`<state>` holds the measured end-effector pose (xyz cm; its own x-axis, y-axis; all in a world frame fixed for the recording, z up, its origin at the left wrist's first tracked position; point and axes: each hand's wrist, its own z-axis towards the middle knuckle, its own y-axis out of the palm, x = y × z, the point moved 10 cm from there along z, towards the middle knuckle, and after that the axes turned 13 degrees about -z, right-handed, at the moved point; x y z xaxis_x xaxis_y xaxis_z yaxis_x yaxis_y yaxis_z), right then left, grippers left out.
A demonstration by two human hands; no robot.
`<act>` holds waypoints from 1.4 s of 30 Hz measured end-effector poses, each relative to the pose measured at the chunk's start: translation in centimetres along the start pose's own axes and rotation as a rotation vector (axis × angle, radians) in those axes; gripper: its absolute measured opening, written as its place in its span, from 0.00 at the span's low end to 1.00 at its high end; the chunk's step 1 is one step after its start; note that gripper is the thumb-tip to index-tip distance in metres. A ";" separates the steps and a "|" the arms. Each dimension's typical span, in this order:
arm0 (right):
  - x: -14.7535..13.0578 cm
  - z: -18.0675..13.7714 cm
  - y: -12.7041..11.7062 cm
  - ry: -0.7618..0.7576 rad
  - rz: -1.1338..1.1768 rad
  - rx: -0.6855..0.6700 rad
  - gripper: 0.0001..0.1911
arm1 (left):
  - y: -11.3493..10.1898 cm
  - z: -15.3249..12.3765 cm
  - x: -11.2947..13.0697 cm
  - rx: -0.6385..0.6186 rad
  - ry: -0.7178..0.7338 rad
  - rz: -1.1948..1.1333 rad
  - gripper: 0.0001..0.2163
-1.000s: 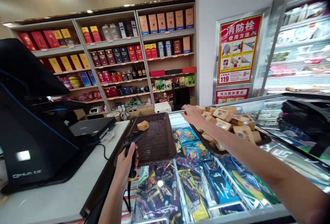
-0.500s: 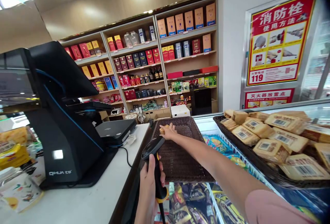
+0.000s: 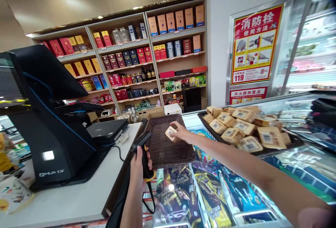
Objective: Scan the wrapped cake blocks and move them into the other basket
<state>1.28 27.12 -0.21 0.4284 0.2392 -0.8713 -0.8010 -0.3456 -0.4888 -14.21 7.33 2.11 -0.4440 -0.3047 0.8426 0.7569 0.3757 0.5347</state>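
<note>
My left hand (image 3: 139,163) is wrapped round the handle of a black and yellow barcode scanner (image 3: 144,154), its cable hanging below. The scanner's head points up and to the right, near the left side of a brown woven basket (image 3: 160,151). Over that basket, my right hand (image 3: 180,132) grips a small packaged biscuit (image 3: 170,133) by its right side. A barcode label shows on the pack, facing up toward me. To the right, a second woven basket (image 3: 214,134) holds several similar packs (image 3: 244,126).
Both baskets rest on a glass-topped freezer (image 3: 183,200) filled with bagged frozen goods. A cash register (image 3: 57,126) stands on the white counter (image 3: 86,200) at left, beside a flat black device (image 3: 107,130). Shelves of boxes and bottles (image 3: 131,60) line the back wall.
My right hand has lifted the packaged biscuit and turned it so the barcode label shows. The view has swung right, bringing more of the freezer into sight. The scanner stays in my left hand.
</note>
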 end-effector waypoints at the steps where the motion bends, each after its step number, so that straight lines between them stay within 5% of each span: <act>1: 0.1 -1.9 -0.7 -0.007 0.163 -0.039 0.31 | 0.6 -0.4 0.1 -0.015 0.009 0.009 0.26; 4: 0.3 -7.5 -2.8 -0.016 0.631 -0.117 0.31 | 3.3 -1.9 0.1 -0.084 0.040 0.055 0.25; 7: 0.5 -12.0 -5.0 -0.049 0.799 -0.102 0.32 | 6.2 -3.7 -1.1 -0.151 0.010 0.119 0.26; 10: 1.3 -15.1 -7.8 -0.113 0.610 0.047 0.37 | 8.4 -5.5 -2.5 -0.213 -0.025 0.185 0.25; 14: 1.9 -18.9 -12.8 -0.234 0.029 0.455 0.40 | 10.7 -8.2 -4.4 -0.364 -0.122 0.295 0.23; 17: 2.0 -21.4 -15.0 -0.308 -0.204 0.635 0.38 | 11.8 -10.4 -5.5 -0.440 -0.197 0.355 0.23; 28: 3.1 -25.2 -16.7 -0.400 -0.334 0.731 0.31 | 14.6 -14.2 -6.9 -0.550 -0.168 0.450 0.25; 38: 3.9 -25.5 -17.8 -0.258 -0.553 0.742 0.33 | 13.8 -14.1 -7.1 -0.538 -0.167 0.486 0.25; 42: 3.7 -25.1 -20.9 -0.195 -0.766 0.838 0.29 | 12.8 -13.6 -7.3 -0.499 -0.150 0.462 0.25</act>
<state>30.04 12.44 5.71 0.9091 0.2880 -0.3009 -0.4164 0.6449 -0.6409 5.21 2.41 1.92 -0.0574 -0.0728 0.9957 0.9982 -0.0200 0.0561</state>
